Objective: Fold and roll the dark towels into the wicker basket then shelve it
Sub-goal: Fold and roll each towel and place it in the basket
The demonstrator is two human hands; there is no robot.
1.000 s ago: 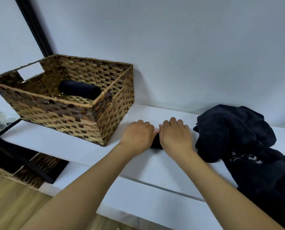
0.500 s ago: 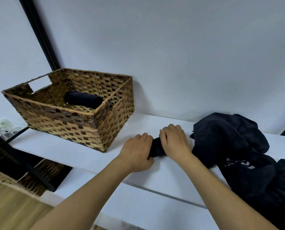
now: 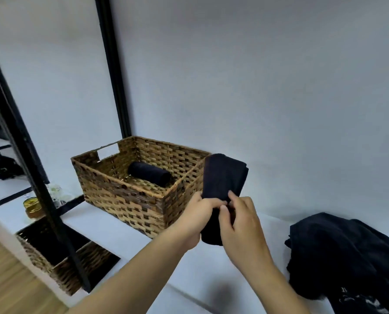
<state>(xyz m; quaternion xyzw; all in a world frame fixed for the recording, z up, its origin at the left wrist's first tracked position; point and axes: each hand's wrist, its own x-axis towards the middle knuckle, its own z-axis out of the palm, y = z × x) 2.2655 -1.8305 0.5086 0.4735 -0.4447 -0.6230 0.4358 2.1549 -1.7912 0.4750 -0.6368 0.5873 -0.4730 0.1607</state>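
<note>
dark rolled towel [image 3: 223,175] sits upright in your grip, lifted off the white shelf [image 3: 125,232] just right of the wicker basket [image 3: 130,200] — your left hand [image 3: 195,220] and right hand [image 3: 241,223] both curl round its lower half. a second rolled towel [image 3: 149,173] lies inside the basket; the loose dark towel pile [image 3: 347,257] lies well right of it.

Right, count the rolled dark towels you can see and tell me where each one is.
2. One rolled towel lies inside the wicker basket. The other roll is held above the shelf by the left hand and right hand. The unrolled dark pile at right may hide more.
</note>
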